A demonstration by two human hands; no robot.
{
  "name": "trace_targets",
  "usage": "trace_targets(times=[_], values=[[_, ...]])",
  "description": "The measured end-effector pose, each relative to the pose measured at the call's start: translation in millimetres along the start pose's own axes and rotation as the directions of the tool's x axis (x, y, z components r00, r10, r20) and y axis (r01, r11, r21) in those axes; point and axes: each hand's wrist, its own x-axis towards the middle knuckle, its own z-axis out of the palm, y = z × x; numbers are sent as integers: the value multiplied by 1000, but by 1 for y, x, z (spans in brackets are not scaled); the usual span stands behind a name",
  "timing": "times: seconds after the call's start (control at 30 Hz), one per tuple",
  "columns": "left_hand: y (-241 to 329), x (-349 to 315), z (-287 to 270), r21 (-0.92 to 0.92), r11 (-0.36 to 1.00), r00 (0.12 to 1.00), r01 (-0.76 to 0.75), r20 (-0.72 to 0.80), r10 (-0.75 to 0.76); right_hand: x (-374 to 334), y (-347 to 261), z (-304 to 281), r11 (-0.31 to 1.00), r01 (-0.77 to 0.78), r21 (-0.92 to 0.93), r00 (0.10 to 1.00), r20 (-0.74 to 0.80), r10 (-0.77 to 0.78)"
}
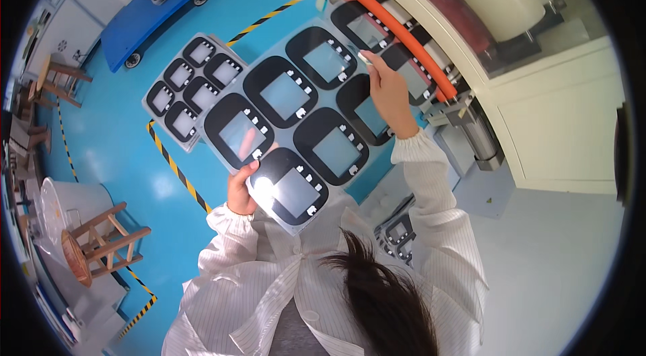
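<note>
A long, clear, glossy sheet (281, 95) printed with several black rounded frames slants across the middle. Its far end passes under the orange roller (404, 33) of a machine. My left hand (242, 186) grips the near left edge, thumb on top; its fingers show through a clear window from beneath. Over the right side of the sheet, my right hand (390, 92) is closed, pinching a small white piece (364, 56) at the fingertips. I cannot make out what that piece is. Bright glare covers part of the near corner.
Left of my sheet lies a stack of similar printed sheets (195, 90). A blue flatbed cart (145, 23) stands at the far left, a wooden stool (101, 245) at near left. The cream machine housing (552, 114) and a metal cylinder (479, 137) flank my right arm.
</note>
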Motion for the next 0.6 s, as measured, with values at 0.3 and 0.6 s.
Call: trace_targets(times=[0.3, 0.6], values=[[21, -28, -5, 128, 991, 997, -49, -45, 55, 49, -22, 70, 961, 243, -130, 969, -9, -246], [38, -67, -24, 137, 989, 997, -58, -47, 65, 17, -47, 73, 908, 260, -327, 952, 242, -185]])
